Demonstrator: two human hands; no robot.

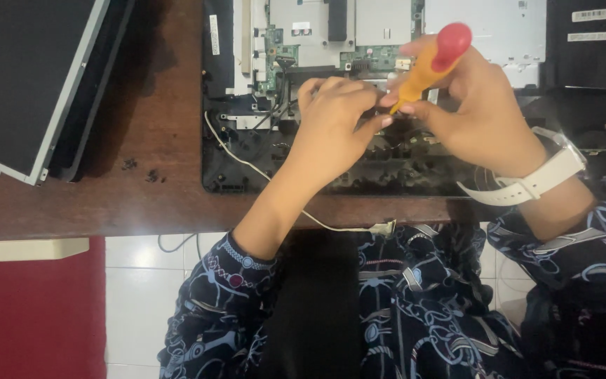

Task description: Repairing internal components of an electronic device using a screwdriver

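Right hand (482, 116) clamped around orange screwdriver (426, 67); left hand (334, 116) pinching near tip, probably steadying over opened laptop chassis (247, 151). Best kept vertical, pressed firmly.

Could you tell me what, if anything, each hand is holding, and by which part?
The right hand holds a screwdriver by its orange handle, below the red cap. The left hand touches near the shaft; whether it grips anything cannot be told.

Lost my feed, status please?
Right hand grips orange red-capped screwdriver. Left hand steadies its tip over opened black laptop chassis. Nothing blocking.
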